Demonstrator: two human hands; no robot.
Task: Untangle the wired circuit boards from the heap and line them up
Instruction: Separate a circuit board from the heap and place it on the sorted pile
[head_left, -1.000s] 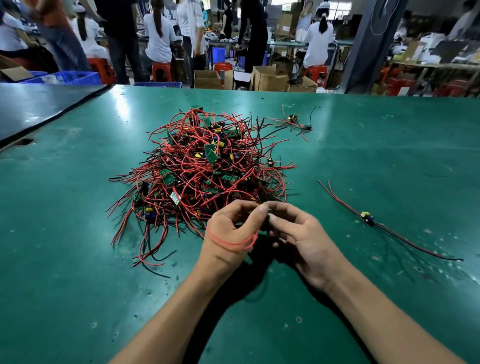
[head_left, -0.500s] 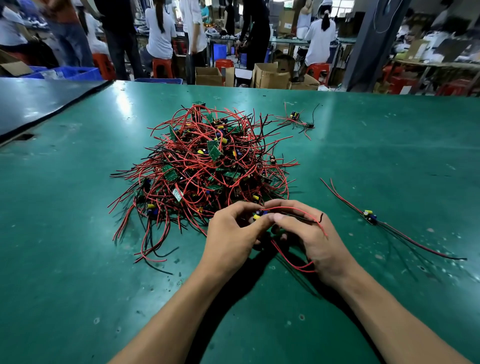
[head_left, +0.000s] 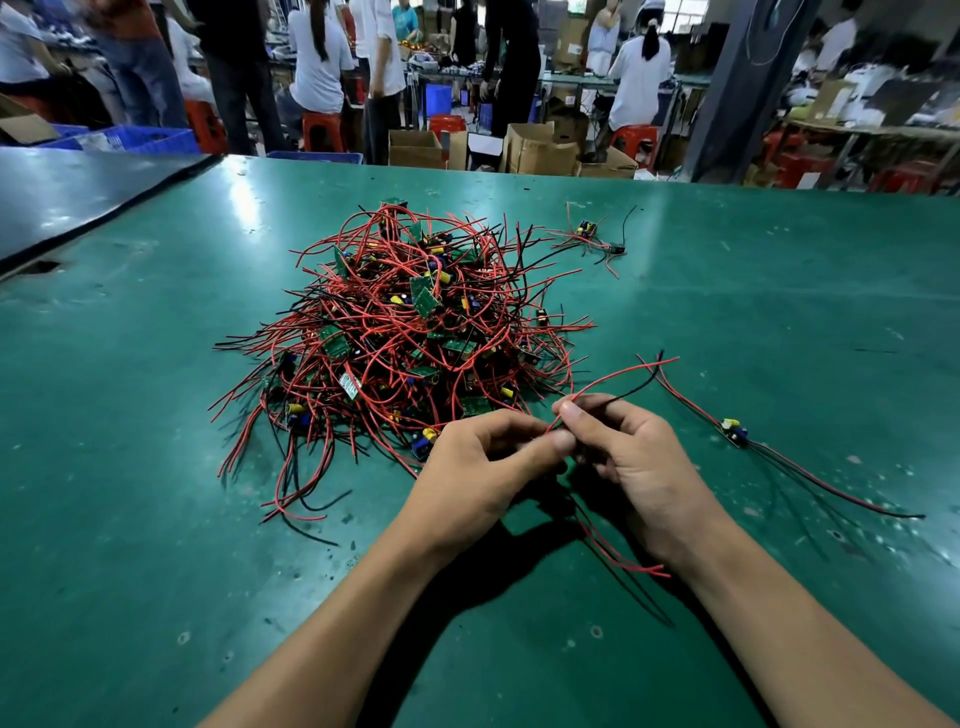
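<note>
A big green table (head_left: 156, 519) fills most of the view, with small marks and scratches on its top. A darker table (head_left: 78, 192) sits just beside it on the left. Past the far edge, brown cardboard boxes (head_left: 540, 148) stand open on the floor. Blue crates (head_left: 130, 139) sit at the back left. People in white shirts (head_left: 641, 78) sit on red stools (head_left: 322, 130), and others stand. A dark pillar (head_left: 743, 88) stands at the right.

Factory floor: workers (head_left: 640, 78), cardboard boxes (head_left: 540, 148), green worktable (head_left: 753, 322).
</note>
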